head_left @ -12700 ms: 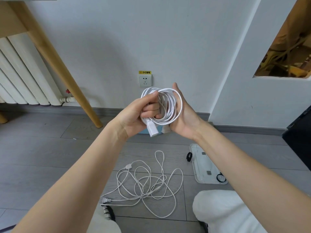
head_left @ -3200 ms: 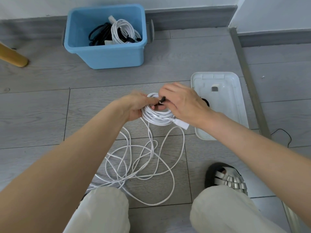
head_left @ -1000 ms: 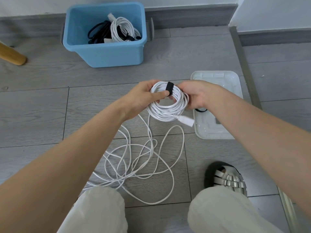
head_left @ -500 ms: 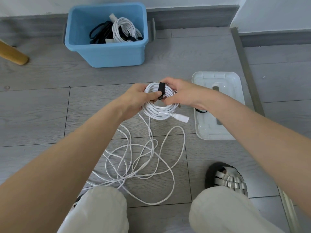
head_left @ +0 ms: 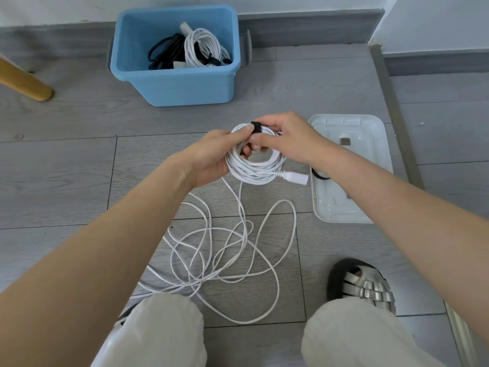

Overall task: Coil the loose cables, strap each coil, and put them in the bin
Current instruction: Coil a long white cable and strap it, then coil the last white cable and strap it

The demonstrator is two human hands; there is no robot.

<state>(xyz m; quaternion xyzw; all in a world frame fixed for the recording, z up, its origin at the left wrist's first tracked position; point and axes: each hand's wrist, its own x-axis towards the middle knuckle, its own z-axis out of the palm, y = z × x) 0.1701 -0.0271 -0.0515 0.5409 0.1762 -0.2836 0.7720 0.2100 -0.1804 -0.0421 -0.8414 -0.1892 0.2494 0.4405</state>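
2 hands grip white coil (head_left: 255, 165); right hand (head_left: 284, 139) pinches black strap (head_left: 256, 127).

Bin (head_left: 185, 86) behind the coil (head_left: 255, 165); lid (head_left: 352, 181) to its right; loose cable (head_left: 225, 260) in front.

Bare forearms without sleeves, light beige trousers (head_left: 352, 337), silver strappy sandal (head_left: 366, 286) with dark footbed

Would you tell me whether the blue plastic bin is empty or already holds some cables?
Not empty: the blue plastic bin holds a coiled white cable and a black cable bundle.
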